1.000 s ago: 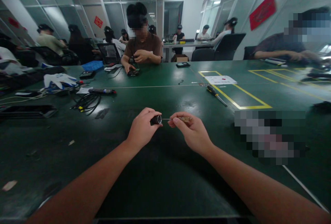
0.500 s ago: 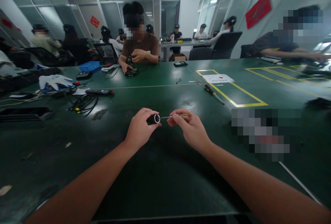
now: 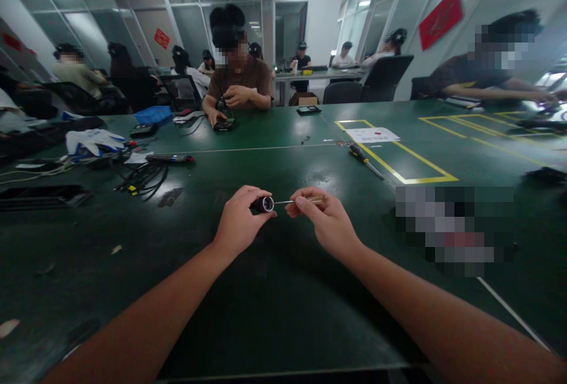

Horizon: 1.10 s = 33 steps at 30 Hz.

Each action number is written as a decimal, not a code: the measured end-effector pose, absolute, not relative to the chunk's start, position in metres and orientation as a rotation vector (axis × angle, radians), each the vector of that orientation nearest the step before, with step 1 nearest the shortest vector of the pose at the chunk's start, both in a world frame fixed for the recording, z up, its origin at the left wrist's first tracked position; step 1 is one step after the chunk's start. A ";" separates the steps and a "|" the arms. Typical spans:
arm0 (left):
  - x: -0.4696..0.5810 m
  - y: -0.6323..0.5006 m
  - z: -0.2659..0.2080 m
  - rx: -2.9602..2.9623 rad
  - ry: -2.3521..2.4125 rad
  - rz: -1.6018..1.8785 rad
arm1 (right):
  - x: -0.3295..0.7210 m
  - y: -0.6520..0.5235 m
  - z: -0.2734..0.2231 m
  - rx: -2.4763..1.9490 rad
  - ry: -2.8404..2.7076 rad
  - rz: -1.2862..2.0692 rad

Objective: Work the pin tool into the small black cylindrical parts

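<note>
My left hand [image 3: 241, 218] is closed around a short black cylinder [image 3: 264, 204] with a pale ring at its end, which faces right and toward me. I cannot make out more of its kind. In my right hand [image 3: 325, 218] a small screwdriver [image 3: 316, 199] with a clear amber handle lies between thumb and fingers. Its thin shaft points left, and the tip reaches the ringed end of the cylinder; whether it touches is too small to tell. Both hands are held over the green table [image 3: 283, 313].
A yellow-and-black screwdriver [image 3: 365, 160] lies ahead to the right, near a white sheet [image 3: 373, 135]. On the left are white gloves [image 3: 95, 143], a coiled black cable [image 3: 144, 180], a pen-shaped tool [image 3: 169, 159] and a black tray [image 3: 44, 196]. Across the table a person [image 3: 239, 77] handles a dark device.
Both hands keep nearly the same pose, with the screwdriver still at the cylinder's end. The view has shifted very slightly. At the far right, a co-worker's hands and head have moved a little.
</note>
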State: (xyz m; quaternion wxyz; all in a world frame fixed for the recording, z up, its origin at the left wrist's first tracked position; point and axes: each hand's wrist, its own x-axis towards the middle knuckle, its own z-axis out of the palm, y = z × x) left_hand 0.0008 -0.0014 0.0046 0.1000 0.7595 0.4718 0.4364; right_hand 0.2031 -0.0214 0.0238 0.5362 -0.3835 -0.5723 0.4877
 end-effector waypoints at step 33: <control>0.002 -0.007 0.010 2.439 1.306 1.129 | 0.205 -0.032 0.034 -0.961 -2.035 0.165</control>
